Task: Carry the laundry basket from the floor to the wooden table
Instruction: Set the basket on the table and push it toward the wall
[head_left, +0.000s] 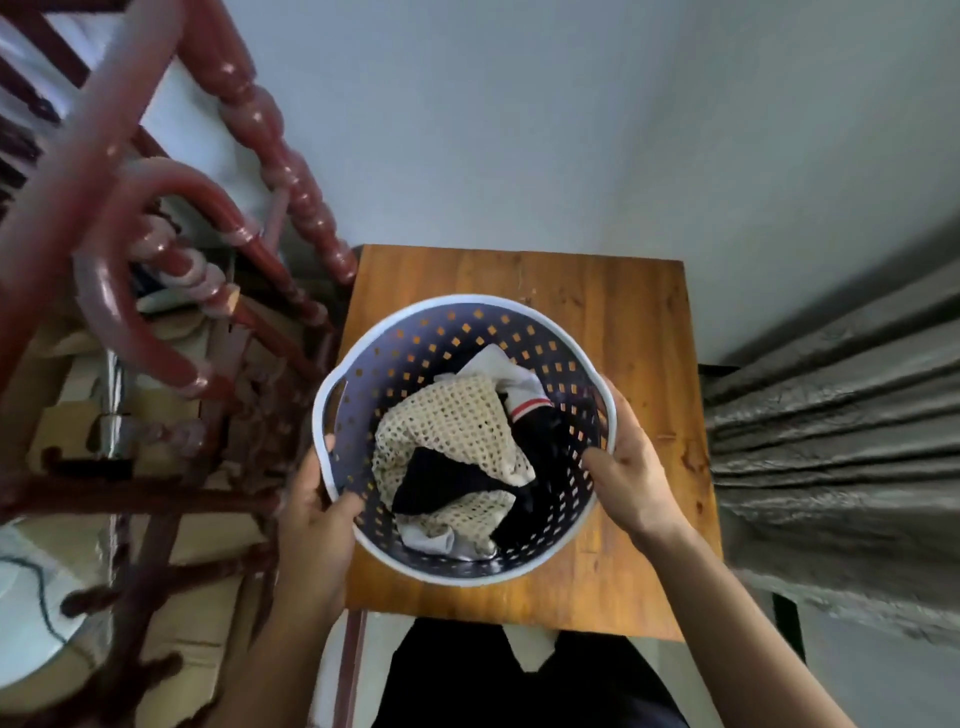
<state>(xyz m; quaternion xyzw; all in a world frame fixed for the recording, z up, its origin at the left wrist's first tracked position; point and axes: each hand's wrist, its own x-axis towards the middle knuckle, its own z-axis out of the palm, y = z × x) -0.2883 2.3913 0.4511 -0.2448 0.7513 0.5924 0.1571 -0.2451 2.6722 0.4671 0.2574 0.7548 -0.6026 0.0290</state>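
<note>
A round laundry basket (457, 306) with a white rim and dark perforated walls is over the small wooden table (613, 312), seen from above; whether its base rests on the wood I cannot tell. Inside lie a cream mesh cloth (457, 421), dark garments and a white piece with a red stripe. My left hand (317, 514) grips the rim at the lower left, thumb inside the basket. My right hand (623, 462) grips the rim at the right, thumb inside too.
A red-brown turned-wood railing (270, 156) and curved rail stand close on the table's left, with cardboard below them. A grey curtain (831, 441) hangs at the right. A pale wall is behind the table.
</note>
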